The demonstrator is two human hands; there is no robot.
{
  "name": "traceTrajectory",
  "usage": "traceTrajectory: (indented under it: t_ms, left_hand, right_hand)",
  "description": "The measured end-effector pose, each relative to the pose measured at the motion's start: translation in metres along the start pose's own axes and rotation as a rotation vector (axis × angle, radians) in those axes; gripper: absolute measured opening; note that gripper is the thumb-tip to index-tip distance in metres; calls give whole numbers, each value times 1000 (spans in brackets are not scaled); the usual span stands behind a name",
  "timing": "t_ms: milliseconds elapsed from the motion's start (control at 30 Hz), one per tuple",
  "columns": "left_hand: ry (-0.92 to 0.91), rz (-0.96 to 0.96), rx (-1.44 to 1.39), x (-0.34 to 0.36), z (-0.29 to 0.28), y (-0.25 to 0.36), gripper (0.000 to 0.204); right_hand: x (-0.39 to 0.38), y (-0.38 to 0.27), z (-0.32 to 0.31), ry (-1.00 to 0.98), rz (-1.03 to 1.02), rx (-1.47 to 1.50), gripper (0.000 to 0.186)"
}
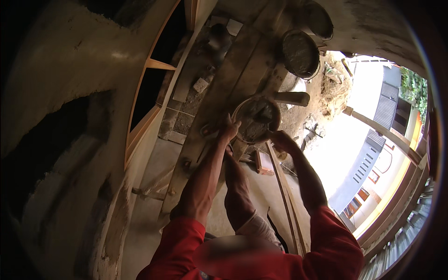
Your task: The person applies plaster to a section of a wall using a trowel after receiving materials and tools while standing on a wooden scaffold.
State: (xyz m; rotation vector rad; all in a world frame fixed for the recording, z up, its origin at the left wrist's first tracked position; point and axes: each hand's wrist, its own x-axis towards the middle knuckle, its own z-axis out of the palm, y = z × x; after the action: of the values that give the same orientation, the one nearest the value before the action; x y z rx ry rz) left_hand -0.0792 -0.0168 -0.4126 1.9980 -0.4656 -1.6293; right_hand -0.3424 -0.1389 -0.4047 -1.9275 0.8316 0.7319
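A round bucket (pixel 255 119) of wet grey mortar stands in front of me on the wooden planks. My left hand (pixel 228 129) is closed on its left rim, thumb toward the mortar. On the near right side of the same rim, my right hand (pixel 279 139) is closed too, its fingertips partly hidden in shade. Beside my left wrist lies a small dark object (pixel 208 131) whose kind I cannot make out. Farther off, a second bucket (pixel 300 54) and a third bucket (pixel 315 19) hold grey material.
Long planks (pixel 228 88) form the platform under me. On the left runs a plastered wall with a wooden window frame (pixel 142 133). A reddish brick block (pixel 264 163) and long wooden strips (pixel 285 196) lie below. A thick beam end (pixel 293 98) juts out past the bucket.
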Motion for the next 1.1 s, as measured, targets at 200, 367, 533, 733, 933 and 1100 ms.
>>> traceTrajectory:
  t_ms: [200,367,533,733,933,1100]
  left_hand:
    - [173,44,-300,32,64,-37,40]
    - [-196,-135,-760,-6,87,10,19]
    - [23,-153,-608,-58,112,59,11]
    - [113,-204,-585,-113,70,59,20]
    - [361,-342,-963,-188,25,18,25]
    - [532,-422,-1045,-265,-39,-2,19]
  right_hand:
    - [27,-7,30,-151,-238,-471,31]
    - [-101,-90,-38,-67,653,744,43]
    - [-218,-121,-59,73,708,838,26]
    - [-299,-172,-62,120,664,1348,35]
    - [-298,-203,-46,104,541,1268,16]
    - [-293,-233,-64,15,243,442,24]
